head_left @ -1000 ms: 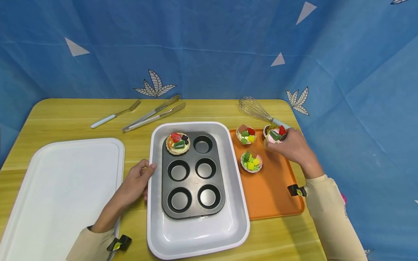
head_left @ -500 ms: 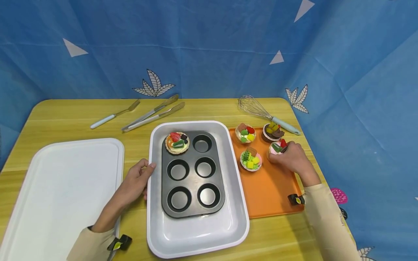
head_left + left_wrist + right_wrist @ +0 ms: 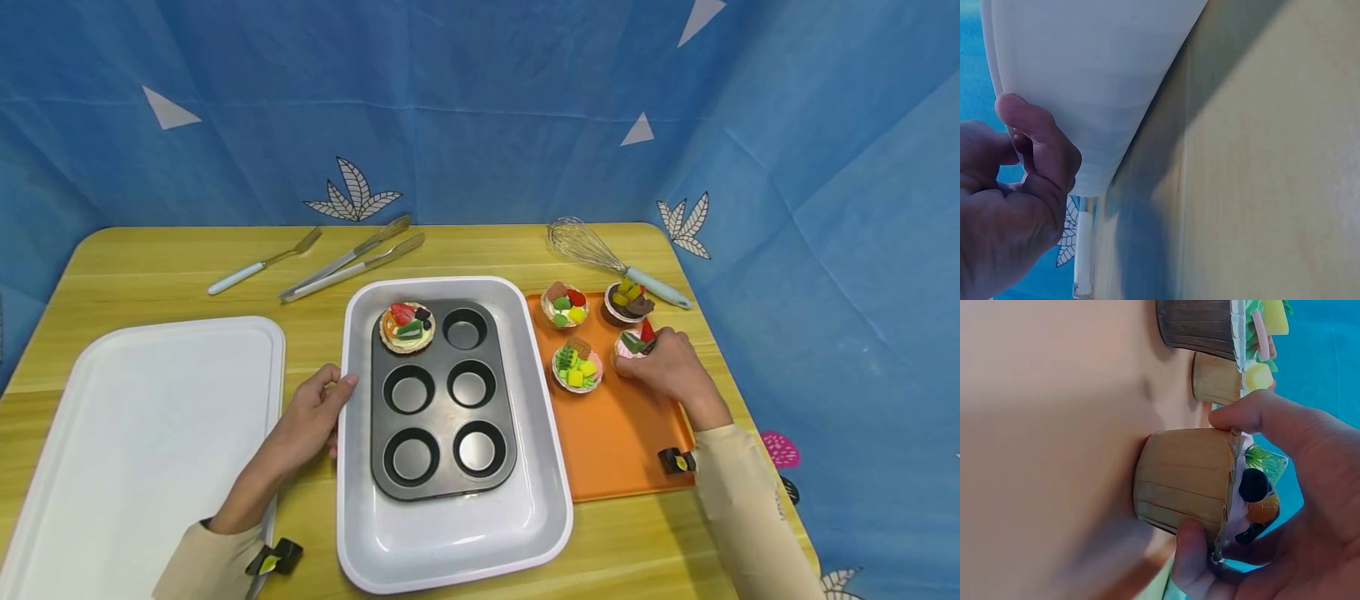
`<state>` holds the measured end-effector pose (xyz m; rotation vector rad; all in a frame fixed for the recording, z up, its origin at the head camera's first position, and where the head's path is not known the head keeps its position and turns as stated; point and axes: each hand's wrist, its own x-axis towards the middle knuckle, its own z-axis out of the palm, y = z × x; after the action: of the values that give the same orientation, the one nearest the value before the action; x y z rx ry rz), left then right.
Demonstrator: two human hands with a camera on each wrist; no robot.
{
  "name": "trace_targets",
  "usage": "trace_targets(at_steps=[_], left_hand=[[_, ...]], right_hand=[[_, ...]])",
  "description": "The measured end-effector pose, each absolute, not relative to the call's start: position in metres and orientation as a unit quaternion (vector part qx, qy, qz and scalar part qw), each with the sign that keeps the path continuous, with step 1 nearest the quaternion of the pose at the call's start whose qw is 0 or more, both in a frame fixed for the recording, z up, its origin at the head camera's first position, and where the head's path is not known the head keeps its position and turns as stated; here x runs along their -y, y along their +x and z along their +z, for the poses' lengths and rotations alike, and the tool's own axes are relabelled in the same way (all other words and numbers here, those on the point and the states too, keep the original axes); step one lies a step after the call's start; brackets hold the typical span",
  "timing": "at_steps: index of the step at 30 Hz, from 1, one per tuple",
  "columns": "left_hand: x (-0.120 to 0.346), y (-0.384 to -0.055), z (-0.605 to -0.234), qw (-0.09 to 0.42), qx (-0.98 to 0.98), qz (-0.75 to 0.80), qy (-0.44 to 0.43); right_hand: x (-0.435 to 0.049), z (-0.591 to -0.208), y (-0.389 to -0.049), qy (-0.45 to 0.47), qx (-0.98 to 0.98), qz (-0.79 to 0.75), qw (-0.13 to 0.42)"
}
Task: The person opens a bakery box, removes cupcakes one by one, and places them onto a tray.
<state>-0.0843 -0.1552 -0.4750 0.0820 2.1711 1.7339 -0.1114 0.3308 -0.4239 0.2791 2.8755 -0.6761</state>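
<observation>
My left hand (image 3: 311,417) pinches the left rim of a deep white tray (image 3: 457,546), thumb on one side of the rim and fingers curled on the other. Inside that tray sits a dark muffin tin (image 3: 444,417) with a fruit-topped tart (image 3: 407,327) at its far-left cup; the other cups hold nothing. Over at the right, my right hand (image 3: 667,371) holds a pink-cream cupcake (image 3: 1182,478) between thumb and fingers, its tan paper base right at the orange tray (image 3: 615,450). Beside it are a chocolate cupcake (image 3: 627,302) and two fruit-topped cupcakes, one far (image 3: 564,307) and one nearer (image 3: 577,369).
A whisk (image 3: 600,254) lies behind the orange tray. Along the back left are a fork (image 3: 258,267) and a pair of tongs (image 3: 352,265). A flat white tray (image 3: 165,433) fills the left side, and a blue curtain (image 3: 480,108) hangs behind the table.
My right hand has brought the pink-cream cupcake toward the near side, from overlapping the chocolate cupcake to a spot in front of it. The left hand has stayed at the rim.
</observation>
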Motion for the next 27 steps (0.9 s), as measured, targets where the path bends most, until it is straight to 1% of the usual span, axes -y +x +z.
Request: trace_targets(at_steps=[20, 27], left_hand=[[0.156, -0.084, -0.474, 0.180, -0.759, 0.624, 0.032], [0.156, -0.084, -0.474, 0.183, -0.756, 0.627, 0.034]], right_hand=[[-0.325, -0.415, -0.113, 0.123, -0.960, -0.195, 0.158], [-0.324, -0.397, -0.111, 0.126, -0.956, -0.180, 0.195]])
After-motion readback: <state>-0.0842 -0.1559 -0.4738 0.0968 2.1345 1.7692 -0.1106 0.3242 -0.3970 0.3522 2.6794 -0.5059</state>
